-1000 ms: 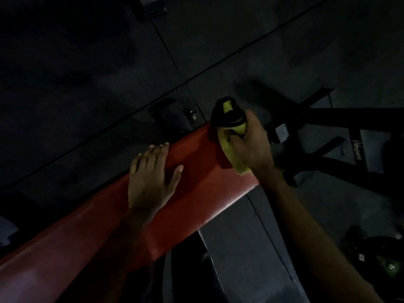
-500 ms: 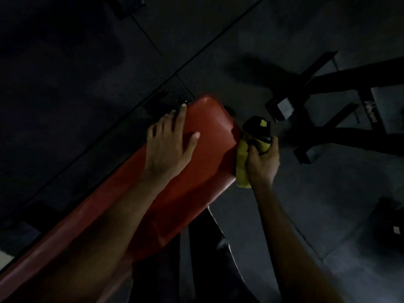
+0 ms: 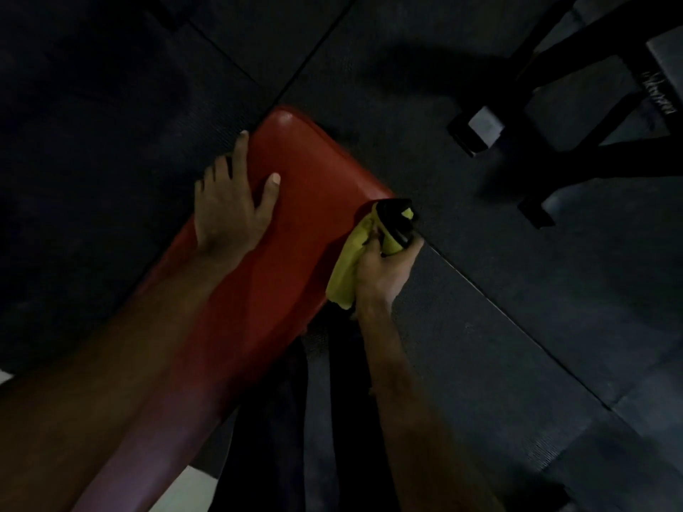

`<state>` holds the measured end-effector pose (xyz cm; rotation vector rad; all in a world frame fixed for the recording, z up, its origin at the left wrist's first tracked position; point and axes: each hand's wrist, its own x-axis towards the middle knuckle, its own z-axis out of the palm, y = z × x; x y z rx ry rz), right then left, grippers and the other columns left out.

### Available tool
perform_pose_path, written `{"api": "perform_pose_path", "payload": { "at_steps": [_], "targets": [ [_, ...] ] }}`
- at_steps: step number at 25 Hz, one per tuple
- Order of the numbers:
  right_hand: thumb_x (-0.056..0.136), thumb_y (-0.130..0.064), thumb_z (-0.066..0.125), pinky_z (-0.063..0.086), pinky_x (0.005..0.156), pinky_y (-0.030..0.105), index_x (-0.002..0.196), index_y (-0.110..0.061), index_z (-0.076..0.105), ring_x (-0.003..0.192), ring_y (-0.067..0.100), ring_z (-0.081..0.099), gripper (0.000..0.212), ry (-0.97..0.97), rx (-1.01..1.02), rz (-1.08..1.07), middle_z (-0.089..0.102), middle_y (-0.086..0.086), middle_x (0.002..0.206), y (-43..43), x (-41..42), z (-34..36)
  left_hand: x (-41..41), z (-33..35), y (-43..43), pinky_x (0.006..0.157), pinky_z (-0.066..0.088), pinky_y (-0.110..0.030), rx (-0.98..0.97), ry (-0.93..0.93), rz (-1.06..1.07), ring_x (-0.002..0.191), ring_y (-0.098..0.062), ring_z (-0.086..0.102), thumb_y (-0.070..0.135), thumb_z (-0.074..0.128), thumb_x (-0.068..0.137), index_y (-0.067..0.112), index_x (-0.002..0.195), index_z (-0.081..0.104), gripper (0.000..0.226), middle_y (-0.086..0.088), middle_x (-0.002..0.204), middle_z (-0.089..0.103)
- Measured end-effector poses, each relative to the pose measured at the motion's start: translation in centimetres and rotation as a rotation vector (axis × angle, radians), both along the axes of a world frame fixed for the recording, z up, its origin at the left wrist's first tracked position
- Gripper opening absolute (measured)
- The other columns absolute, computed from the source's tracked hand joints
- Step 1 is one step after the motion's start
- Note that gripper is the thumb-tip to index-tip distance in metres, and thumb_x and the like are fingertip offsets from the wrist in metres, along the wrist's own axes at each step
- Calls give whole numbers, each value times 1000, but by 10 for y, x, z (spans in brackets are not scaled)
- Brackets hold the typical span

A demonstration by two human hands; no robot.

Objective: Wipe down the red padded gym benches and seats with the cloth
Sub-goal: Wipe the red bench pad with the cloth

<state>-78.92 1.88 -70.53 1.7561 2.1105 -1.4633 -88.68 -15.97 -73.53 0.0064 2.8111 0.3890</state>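
While the left hand (image 3: 229, 212) lies flat, fingers spread, on the far end of the red padded bench (image 3: 295, 230), the right hand (image 3: 384, 271) is just off the pad's right edge, its grip clamped on a yellow cloth (image 3: 347, 267) together with a black-and-yellow bottle (image 3: 395, 227) with a black top. Left grip: apart, holding nothing, palm pressed on the upholstery near the pad's left edge. The cloth hangs below the fist, beside the pad's side and possibly touching it; contact cannot be confirmed in the dim light. Judgement: the step in hand is wiping the pad's end and side. To do it well, the cloth should be spread flat under the palm rather than bunched with the bottle, strokes should overlap along the pad's length, and the left hand should shift so the area under it is covered too. The rounded corners and side edge need separate passes. Dark rubber floor tiles (image 3: 517, 327) surround the bench. A black equipment frame (image 3: 576, 116) at upper right carries pale script lettering, too blurred to read. No other writing visible.
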Motion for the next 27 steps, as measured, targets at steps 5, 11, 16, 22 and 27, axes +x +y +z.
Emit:
{"api": "perform_pose_path", "payload": {
  "at_steps": [5, 11, 16, 22, 27],
  "targets": [
    [89, -17, 63, 43, 86, 29, 136, -10, 41, 107, 15, 53, 52, -34, -13, 248, 53, 6, 127, -18, 35, 15, 0, 3, 0, 105, 37, -51, -8, -10, 26, 126, -34, 48, 63, 29, 100, 20, 158, 17, 73, -20, 140, 48],
    [89, -28, 68, 48, 87, 35, 127, -14, 51, 109, 27, 61, 44, -133, -33, 583, 60, 8, 124, 42, 27, 47, -2, 37, 2, 118, 19, -52, 119, -213, 98, 147, -34, 27, 57, 33, 103, 22, 160, 8, 72, -16, 161, 27],
    [89, -29, 70, 47, 86, 35, 132, -12, 54, 114, 37, 61, 48, -171, -12, 809, 64, 15, 126, 92, -5, 126, 35, 123, -10, 123, 18, -39, 259, -285, 313, 148, -30, 30, 46, 36, 105, 7, 155, 30, 64, -18, 159, 32],
    [87, -23, 70, 49, 88, 38, 132, -11, 54, 115, 35, 60, 49, -6, 66, 1086, 63, 16, 127, 77, -70, 240, 60, 256, -38, 119, 22, -37, 353, -201, 549, 146, -27, 33, 45, 36, 106, 12, 154, 35, 58, -11, 159, 35],
    [84, -21, 72, 48, 86, 36, 134, -13, 53, 115, 35, 60, 54, 152, 115, 1254, 62, 16, 125, 27, -124, 336, 70, 351, -94, 116, 31, -39, 332, -3, 577, 139, -33, 41, 37, 61, 98, 5, 151, 38, 66, -19, 153, 41]
  ]
}}
